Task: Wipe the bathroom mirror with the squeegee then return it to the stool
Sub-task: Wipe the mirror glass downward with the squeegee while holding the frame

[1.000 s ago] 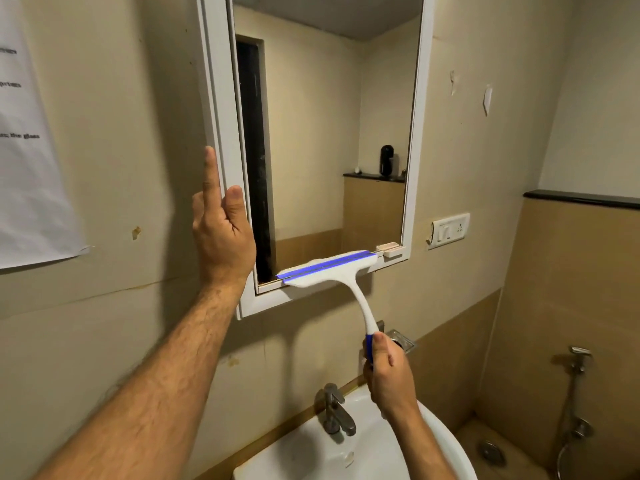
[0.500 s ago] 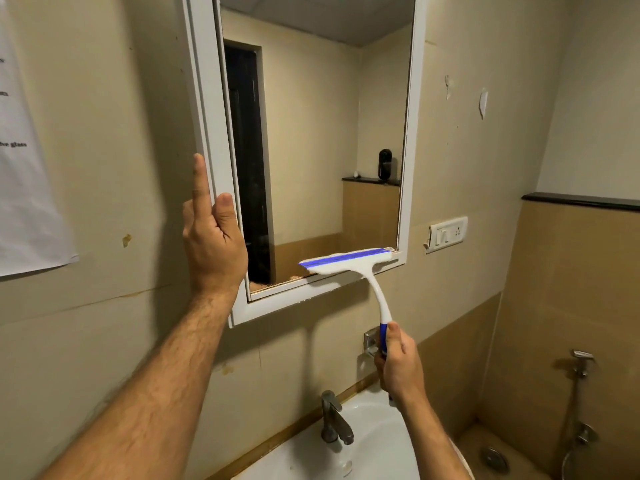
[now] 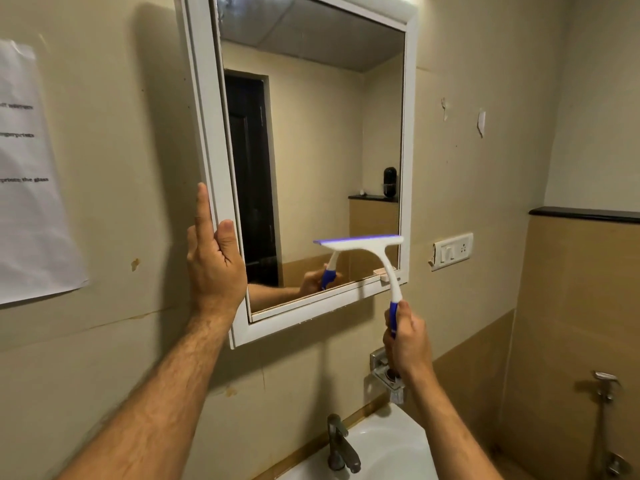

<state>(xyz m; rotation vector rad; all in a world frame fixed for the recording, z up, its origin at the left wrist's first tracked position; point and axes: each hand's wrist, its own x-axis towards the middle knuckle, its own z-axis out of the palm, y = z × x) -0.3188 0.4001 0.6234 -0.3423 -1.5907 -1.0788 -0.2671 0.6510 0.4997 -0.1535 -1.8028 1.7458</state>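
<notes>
A white-framed mirror hangs on the beige wall in front of me. My right hand grips the blue handle of a white squeegee, whose blue-edged blade lies level against the glass near the lower right corner. My left hand holds the mirror frame's left edge, index finger straight up along it and thumb on the frame's front. The stool is out of sight.
A white sink with a metal tap sits below the mirror. A metal holder is fixed to the wall behind my right hand. A switch plate is right of the mirror, a paper notice at left, a spray tap at far right.
The squeegee has moved right along the mirror's bottom and lifted a little above the lower frame. My view has tilted up, showing more of the mirror. My left hand stays on the frame.
</notes>
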